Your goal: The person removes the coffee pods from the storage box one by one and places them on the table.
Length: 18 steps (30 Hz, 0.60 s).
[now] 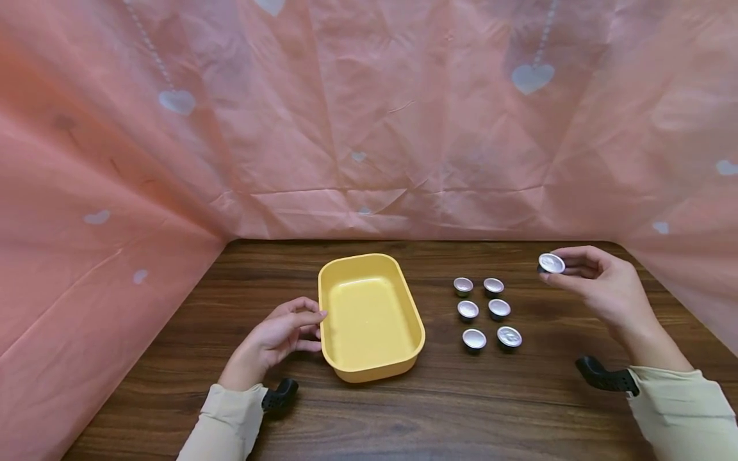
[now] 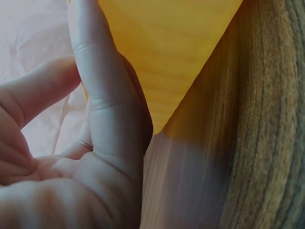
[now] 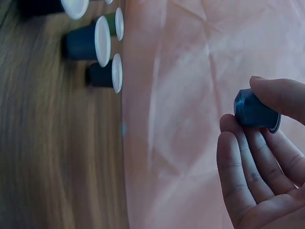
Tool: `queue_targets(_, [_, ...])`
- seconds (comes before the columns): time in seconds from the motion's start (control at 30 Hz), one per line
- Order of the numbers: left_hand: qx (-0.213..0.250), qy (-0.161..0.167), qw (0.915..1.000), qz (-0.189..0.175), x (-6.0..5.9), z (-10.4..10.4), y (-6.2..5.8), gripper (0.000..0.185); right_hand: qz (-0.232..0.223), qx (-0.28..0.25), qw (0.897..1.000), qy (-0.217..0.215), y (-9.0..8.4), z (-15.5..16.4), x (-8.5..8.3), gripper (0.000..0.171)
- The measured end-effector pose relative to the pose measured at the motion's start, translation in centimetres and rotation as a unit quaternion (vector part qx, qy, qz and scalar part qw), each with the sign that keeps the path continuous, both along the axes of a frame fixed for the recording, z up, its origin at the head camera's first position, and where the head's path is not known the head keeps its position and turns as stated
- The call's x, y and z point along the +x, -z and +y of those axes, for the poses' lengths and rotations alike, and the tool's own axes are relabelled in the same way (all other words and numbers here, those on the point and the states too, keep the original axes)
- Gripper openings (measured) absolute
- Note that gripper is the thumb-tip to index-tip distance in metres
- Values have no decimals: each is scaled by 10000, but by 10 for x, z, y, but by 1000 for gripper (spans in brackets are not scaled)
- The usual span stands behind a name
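In the head view, my right hand (image 1: pixel 611 288) pinches a coffee capsule (image 1: pixel 551 263) between thumb and fingers, raised above the table's right side with its silver lid facing up. The right wrist view shows the dark blue body of this coffee capsule (image 3: pixel 257 110). My left hand (image 1: pixel 282 333) grips the left wall of a yellow tray (image 1: pixel 373 375), thumb at the rim and fingers along the outside. Nothing lies inside the tray. Between the tray and my right hand, several more capsules (image 1: pixel 467 311) stand lid up in two columns.
The dark wooden table (image 1: pixel 438 410) ends at a pink curtain (image 1: pixel 369 141) with heart prints, which also hangs along both sides. Each wrist carries a black camera mount, such as the right mount (image 1: pixel 605 376).
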<state>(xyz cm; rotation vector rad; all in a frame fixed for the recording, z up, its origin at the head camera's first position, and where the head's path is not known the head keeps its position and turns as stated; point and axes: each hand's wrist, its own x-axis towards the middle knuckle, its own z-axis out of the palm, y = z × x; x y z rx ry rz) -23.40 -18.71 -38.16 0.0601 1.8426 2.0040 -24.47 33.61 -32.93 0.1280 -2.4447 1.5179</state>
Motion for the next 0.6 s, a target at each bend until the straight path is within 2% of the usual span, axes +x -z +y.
queue_targets(0.2, [4, -9, 10000, -4, 0, 0, 2, 9, -153, 125, 9998, -22, 11, 7, -7, 36])
queue_targets(0.37, [11, -13, 10000, 6, -1, 0, 2, 10, -300, 505, 9983, -2, 22, 10, -12, 35])
queue_targets(0.6, [-14, -53, 10000, -29, 0, 1, 0, 11, -713, 1446, 9864, -306, 46, 10, -21, 51])
